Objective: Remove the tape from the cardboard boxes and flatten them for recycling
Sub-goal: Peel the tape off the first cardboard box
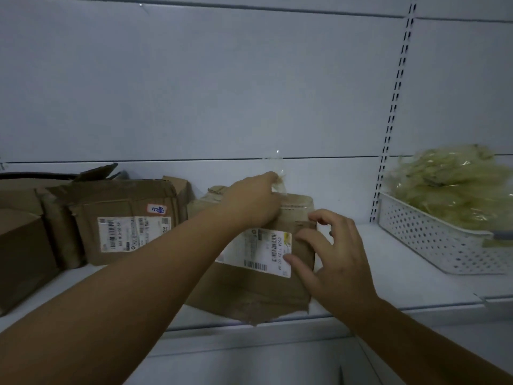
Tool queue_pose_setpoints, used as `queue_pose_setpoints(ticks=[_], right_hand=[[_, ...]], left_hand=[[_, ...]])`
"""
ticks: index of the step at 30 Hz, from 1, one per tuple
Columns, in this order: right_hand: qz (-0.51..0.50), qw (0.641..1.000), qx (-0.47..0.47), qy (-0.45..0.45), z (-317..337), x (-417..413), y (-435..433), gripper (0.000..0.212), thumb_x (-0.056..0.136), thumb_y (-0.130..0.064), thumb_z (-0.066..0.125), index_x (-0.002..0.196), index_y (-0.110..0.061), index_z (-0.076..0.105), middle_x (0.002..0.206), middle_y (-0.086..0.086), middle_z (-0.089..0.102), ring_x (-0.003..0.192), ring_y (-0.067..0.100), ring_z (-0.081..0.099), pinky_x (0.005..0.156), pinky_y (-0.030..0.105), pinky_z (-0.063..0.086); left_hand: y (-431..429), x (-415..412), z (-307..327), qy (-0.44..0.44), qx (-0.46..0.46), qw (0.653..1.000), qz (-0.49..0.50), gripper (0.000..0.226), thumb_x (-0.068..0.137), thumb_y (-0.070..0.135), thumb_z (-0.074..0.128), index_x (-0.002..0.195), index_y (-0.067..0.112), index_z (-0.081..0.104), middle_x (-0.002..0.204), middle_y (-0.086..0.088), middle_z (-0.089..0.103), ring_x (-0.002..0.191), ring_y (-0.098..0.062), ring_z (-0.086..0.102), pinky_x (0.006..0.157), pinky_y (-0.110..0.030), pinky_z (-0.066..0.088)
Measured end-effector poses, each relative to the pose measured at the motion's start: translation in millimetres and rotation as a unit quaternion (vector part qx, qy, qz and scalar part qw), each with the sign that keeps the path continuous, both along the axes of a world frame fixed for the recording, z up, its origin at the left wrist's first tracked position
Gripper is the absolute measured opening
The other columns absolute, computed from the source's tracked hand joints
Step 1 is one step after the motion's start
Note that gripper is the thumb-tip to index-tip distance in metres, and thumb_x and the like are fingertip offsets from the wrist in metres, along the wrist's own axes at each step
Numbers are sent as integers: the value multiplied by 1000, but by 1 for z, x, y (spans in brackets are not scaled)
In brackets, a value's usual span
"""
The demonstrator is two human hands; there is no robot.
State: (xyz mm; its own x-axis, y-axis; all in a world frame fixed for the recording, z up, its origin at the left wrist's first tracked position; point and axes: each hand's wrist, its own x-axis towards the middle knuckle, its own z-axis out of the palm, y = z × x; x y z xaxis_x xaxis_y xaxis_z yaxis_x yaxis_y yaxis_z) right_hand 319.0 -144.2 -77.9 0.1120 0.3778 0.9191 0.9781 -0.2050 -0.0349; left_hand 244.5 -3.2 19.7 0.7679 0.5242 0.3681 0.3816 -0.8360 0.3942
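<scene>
Our left hand pinches clear tape above the cardboard box. Our right hand rests on it, fingers spread. The basket at the shelf's right edge holds pale green packets.

Brown cardboard box, crushed nearly flat, with a torn lower edge and a white shipping label on top, lies tilted on the shelf. A strip of clear tape sticks up off its far edge, pinched in the left hand. More crumpled brown boxes sit to its left, one of them labelled.
</scene>
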Motion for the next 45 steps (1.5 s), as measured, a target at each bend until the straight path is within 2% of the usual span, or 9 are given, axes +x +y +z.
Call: queue_pose_setpoints(ticks=[7,13,17,22,28,34,38,42,45], right_hand=[[13,999,36,6,6,-5,0,13,77,-19,69,71,-7,67,102,14,65,98,23,54,82,32,43],[133,975,76,159,34,-5,-16,9,90,-22,49,82,-25,50,93,-17,61,92,-6,55,83,5,40],[260,889,110,360,57,16,-23,23,94,-2,45,83,-22,47,75,-7,70,72,7,66,67,21,56],[307,799,170,488,71,43,-12,22,96,1,40,79,-14,43,57,-8,63,52,5,58,53,21,54],[315,740,202,559,86,59,13,20,95,-1,43,79,-13,44,66,2,60,46,5,53,46,19,48],[326,813,152,457,109,57,22,18,93,-8,51,78,-17,48,64,-4,66,51,5,55,49,19,46],[376,829,97,401,124,48,20,16,91,-9,55,78,-16,51,63,-4,69,53,5,58,51,17,48],[499,736,78,452,133,69,2,15,91,-32,54,88,-17,58,74,1,73,69,13,68,67,24,56],[435,817,-37,376,107,93,-10,36,74,-47,61,103,-26,58,102,0,68,97,14,65,86,28,52]], left_hand=[[12,3,-15,-25,52,998,-29,45,89,17,39,134,21,39,120,-11,55,110,-29,47,88,-43,42],[21,5,-14,35,24,997,-69,49,93,23,37,141,27,26,129,-1,56,104,-22,54,89,-41,43],[23,0,-14,32,-6,992,-123,50,95,25,37,142,37,22,138,7,50,114,-17,52,94,-35,42],[26,-7,-11,43,-28,981,-188,49,98,28,40,134,56,22,132,18,52,92,8,55,72,-9,39],[22,-8,-10,59,-18,982,-180,49,98,38,35,132,66,13,134,16,53,102,-7,61,95,-36,47],[15,-7,-6,65,-52,979,-185,65,69,81,41,129,66,21,133,18,53,114,-7,55,100,-43,45],[15,-10,-3,71,-86,977,-184,65,67,75,53,126,63,32,128,16,54,114,-8,55,99,-40,48],[13,-10,-1,53,-150,968,-195,65,63,66,66,122,64,38,129,13,55,113,-8,57,98,-33,49],[11,-5,1,38,-178,964,-193,70,67,48,76,125,59,38,129,13,56,116,-10,57,98,-32,48]])
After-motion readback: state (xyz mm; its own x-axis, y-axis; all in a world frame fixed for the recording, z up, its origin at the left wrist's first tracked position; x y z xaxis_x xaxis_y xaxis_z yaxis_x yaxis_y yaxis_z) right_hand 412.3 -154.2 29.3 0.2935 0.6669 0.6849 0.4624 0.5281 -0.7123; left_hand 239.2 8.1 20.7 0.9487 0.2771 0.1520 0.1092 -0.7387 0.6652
